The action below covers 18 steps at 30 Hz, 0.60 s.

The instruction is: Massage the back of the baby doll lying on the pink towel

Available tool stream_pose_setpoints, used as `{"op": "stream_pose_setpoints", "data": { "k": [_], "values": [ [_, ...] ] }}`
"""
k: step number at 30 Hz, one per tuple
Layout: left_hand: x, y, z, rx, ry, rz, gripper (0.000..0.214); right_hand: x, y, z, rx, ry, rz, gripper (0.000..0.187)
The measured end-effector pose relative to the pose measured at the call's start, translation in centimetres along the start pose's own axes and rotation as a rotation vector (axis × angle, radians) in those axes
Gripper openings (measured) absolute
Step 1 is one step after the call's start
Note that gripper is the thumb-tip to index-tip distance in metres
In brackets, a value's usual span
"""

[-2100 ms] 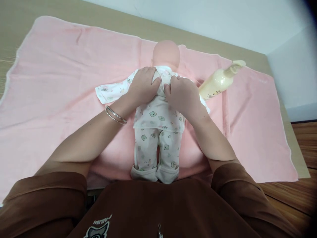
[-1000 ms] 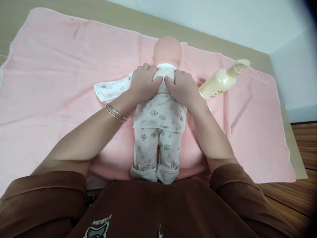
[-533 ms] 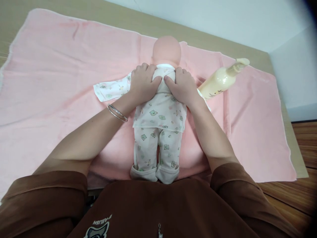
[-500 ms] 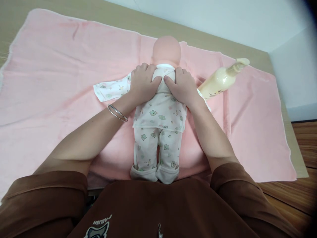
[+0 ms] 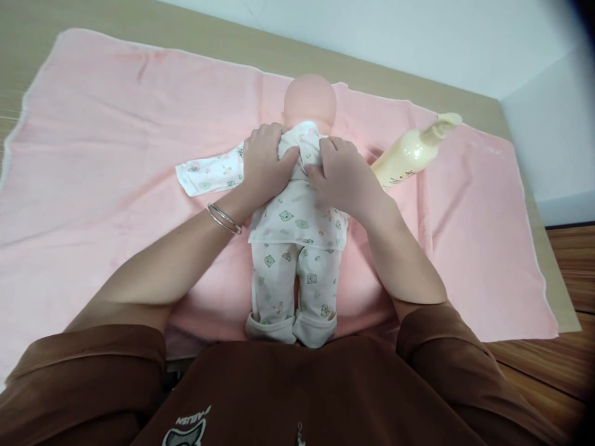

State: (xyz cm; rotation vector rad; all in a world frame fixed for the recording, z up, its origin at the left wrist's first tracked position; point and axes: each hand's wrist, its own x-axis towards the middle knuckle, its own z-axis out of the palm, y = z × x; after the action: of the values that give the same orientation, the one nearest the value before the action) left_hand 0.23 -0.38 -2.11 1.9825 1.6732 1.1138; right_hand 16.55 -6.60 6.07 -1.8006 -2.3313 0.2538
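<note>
A baby doll (image 5: 310,99) lies on a pink towel (image 5: 116,136), dressed in a white printed top (image 5: 297,217) and matching trousers (image 5: 292,285). My left hand (image 5: 264,162) presses on the doll's left shoulder, thumb pinching the top's cloth near the collar. My right hand (image 5: 341,176) lies on the right shoulder, its fingers curled into the same cloth, which is bunched up between both thumbs. The top's empty left sleeve (image 5: 209,174) lies flat on the towel. A silver bangle (image 5: 224,218) circles my left wrist.
A cream pump bottle (image 5: 411,155) lies on its side on the towel, just right of my right hand. The towel covers a wooden table (image 5: 195,37) against a white wall. Wooden floor (image 5: 571,260) shows at the right. My brown shirt fills the bottom.
Both hands have drawn the cloth at the doll's neck together and slightly down; the collar is now bunched between my thumbs. The view shifted a little.
</note>
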Motion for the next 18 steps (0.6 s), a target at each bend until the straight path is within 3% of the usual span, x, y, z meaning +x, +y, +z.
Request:
{"op": "stream_pose_setpoints", "data": {
  "k": [3, 5, 8, 10, 15, 18],
  "values": [
    [-0.4, 0.3, -0.2, -0.043, 0.055, -0.014, 0.033, -1.0, -0.2, -1.9, 0.067, -0.018, -0.04, 0.028],
    [-0.6, 0.3, -0.4, -0.052, 0.083, 0.003, 0.034, -1.2, -0.3, -2.5, 0.102, 0.076, -0.034, 0.034],
    [-0.9, 0.4, -0.6, -0.039, 0.078, 0.053, 0.026, -0.9, -0.4, -2.0, 0.06, 0.262, 0.035, 0.045],
    [-0.9, 0.3, -0.7, -0.056, 0.057, 0.052, 0.018, -0.3, -0.6, -0.7, 0.029, 0.309, 0.074, 0.052],
    [-0.8, -0.5, -0.4, -0.136, 0.049, 0.058, 0.011, 0.5, -0.9, 1.9, 0.047, 0.036, 0.074, 0.063],
    [-0.9, -0.6, -0.3, -0.129, 0.058, 0.075, 0.012, -0.2, -1.1, 1.2, 0.111, 0.069, 0.028, 0.063]
  ]
}}
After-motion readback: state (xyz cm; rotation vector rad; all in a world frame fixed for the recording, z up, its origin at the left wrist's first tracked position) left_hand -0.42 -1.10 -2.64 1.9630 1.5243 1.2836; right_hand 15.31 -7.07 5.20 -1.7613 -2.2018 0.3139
